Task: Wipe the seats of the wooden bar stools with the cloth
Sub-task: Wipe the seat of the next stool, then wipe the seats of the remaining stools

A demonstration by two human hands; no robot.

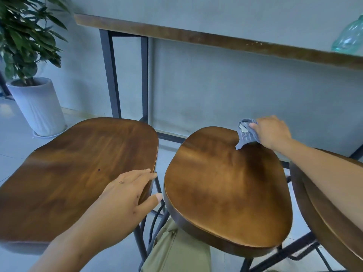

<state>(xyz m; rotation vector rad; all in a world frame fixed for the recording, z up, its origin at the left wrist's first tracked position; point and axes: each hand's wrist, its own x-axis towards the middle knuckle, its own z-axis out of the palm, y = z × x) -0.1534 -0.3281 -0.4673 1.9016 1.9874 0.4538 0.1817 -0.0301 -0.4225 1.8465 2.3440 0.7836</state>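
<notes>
The right hand (272, 132) grips the blue cloth (246, 134) at the far edge of the middle stool seat (225, 189), right of centre. The left hand (127, 193) rests open, fingers spread, on the left stool seat (78, 167).

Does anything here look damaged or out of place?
Little stands out. The left stool seat has a small dark spot or hole near the left hand, and the counter edge shows pale chipped flecks. The right hand presses the cloth at the middle stool seat's far edge. Nothing looks spilled.
</notes>
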